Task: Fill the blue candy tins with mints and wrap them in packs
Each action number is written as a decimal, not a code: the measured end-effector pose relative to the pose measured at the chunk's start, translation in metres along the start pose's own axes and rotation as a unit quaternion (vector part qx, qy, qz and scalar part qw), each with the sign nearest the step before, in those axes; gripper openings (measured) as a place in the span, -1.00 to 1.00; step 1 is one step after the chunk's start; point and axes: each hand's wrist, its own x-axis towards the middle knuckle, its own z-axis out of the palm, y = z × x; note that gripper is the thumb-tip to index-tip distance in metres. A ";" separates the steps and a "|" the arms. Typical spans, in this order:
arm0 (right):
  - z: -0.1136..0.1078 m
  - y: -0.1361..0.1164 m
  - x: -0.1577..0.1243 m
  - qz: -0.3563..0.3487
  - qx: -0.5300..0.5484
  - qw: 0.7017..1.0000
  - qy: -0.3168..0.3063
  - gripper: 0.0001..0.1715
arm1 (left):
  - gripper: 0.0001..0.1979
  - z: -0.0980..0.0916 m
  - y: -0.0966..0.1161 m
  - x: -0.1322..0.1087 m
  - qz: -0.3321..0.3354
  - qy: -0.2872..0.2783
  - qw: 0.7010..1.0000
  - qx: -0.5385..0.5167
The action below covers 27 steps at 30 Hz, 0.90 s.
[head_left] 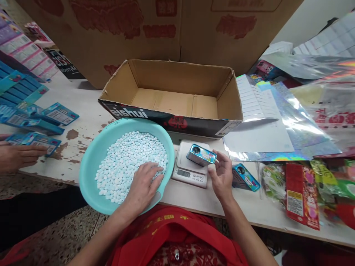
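A turquoise plastic basin (89, 184) holds a heap of small pale blue and white candies (119, 166). My left hand (145, 183) lies over the candies at the basin's right side, fingers stretched and a little apart; its fingertips touch them. Right of the basin is a white digital scale (181, 157) with a small display. A blue tin (202, 154) with a round black speaker-like print rests on it. My right hand (222, 175) is beside the tin's right end, half curled with thumb and fingers apart. Whether its fingertips touch the tin I cannot tell.
A long open cardboard box (172, 101) stands behind the basin and scale. Another blue tin (246, 177) lies right of my right hand. Candy packets (302, 195) and shiny sheets (302, 118) cover the right. At left, another person's hands (22, 157) touch blue packs (36, 140).
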 end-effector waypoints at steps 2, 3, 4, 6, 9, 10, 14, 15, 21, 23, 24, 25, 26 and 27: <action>-0.005 0.000 -0.005 -0.013 0.007 1.000 0.017 -0.31 | -0.76 0.000 -0.001 0.000 -0.004 -0.005 1.000 -0.006; -0.006 0.000 -0.008 -0.013 0.010 1.000 0.026 -0.33 | -0.76 -0.001 -0.001 0.000 -0.007 -0.007 1.000 -0.007; -0.007 0.000 -0.011 -0.011 0.012 0.999 0.034 -0.34 | -0.75 -0.001 -0.001 0.000 -0.009 -0.009 1.000 -0.009; -0.007 0.000 -0.015 -0.001 0.016 0.999 0.040 -0.35 | -0.75 -0.001 0.000 0.000 -0.010 -0.014 1.000 -0.012; -0.006 0.003 -0.020 0.015 0.023 0.999 0.031 -0.36 | -0.75 -0.002 0.001 0.001 -0.014 -0.020 1.000 -0.015; -0.005 0.004 -0.021 0.017 0.025 0.999 0.028 -0.36 | -0.75 -0.002 0.001 0.001 -0.016 -0.021 1.000 -0.014; -0.006 0.007 -0.022 0.022 0.027 0.999 0.022 -0.37 | -0.76 -0.002 0.002 0.001 -0.020 -0.023 0.999 -0.011; -0.006 0.007 -0.022 0.022 0.025 0.999 0.022 -0.37 | -0.75 -0.002 0.002 0.001 -0.020 -0.023 0.999 -0.011; -0.004 0.006 -0.018 0.019 -0.004 1.000 0.016 -0.34 | -0.76 -0.002 0.001 0.000 -0.021 -0.026 0.999 -0.023; -0.002 0.006 -0.015 0.023 -0.044 0.999 0.019 -0.28 | -0.76 -0.001 0.000 0.000 -0.019 -0.020 0.999 -0.023; 0.000 0.006 -0.013 0.026 -0.072 0.997 0.019 -0.29 | -0.77 -0.001 0.000 0.000 -0.016 -0.012 1.000 -0.021; 0.001 0.005 -0.010 0.029 -0.102 0.994 0.016 -0.33 | -0.78 0.000 0.001 0.000 -0.013 0.000 1.000 -0.016; 0.003 0.002 -0.007 0.029 -0.128 0.991 0.010 -0.42 | -0.78 0.000 0.001 0.000 -0.008 0.019 1.000 -0.010; 0.004 -0.002 -0.004 0.022 -0.149 0.989 0.002 -0.52 | -0.77 0.000 0.003 0.000 -0.001 0.044 0.999 -0.002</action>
